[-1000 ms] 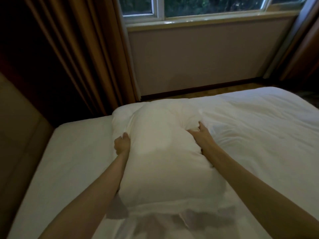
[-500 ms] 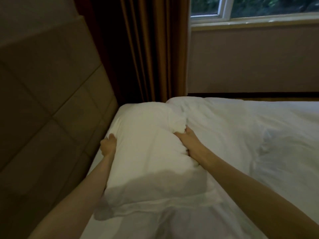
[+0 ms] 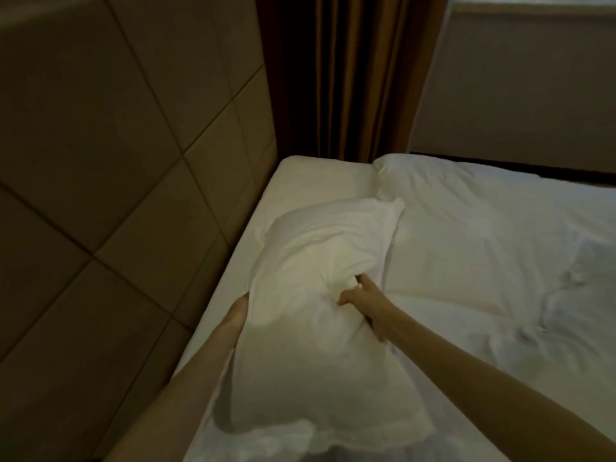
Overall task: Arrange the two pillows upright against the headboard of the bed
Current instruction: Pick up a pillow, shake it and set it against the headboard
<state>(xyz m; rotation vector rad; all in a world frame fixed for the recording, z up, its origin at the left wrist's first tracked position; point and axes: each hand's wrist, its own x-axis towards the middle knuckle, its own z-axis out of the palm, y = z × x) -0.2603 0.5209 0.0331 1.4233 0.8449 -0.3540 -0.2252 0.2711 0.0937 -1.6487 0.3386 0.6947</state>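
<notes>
Gripping the white pillow (image 3: 310, 315), right hand (image 3: 370, 303) fingers bunched in fabric, left hand (image 3: 240, 311) fingers hidden behind its edge.

pillow (image 3: 310, 295): white woven cloth, matt, soft, creased into folds where right hand (image 3: 366, 303) bunches it; thin loose hem at near end looks slightly sheer. duvet (image 3: 483, 261): white cloth, matt, rumpled with shallow wrinkles. fitted sheet (image 3: 300, 181): white cloth, smoother, flat. headboard (image 3: 116, 161): padded panels, tan upholstery, leather-like or fabric cannot tell, smooth, faint low sheen, recessed seams between squares. curtain (image 3: 350, 78): heavy brown cloth, matt, hanging in vertical pleats. wall (image 3: 516, 88): plain, matt, smooth.
</notes>
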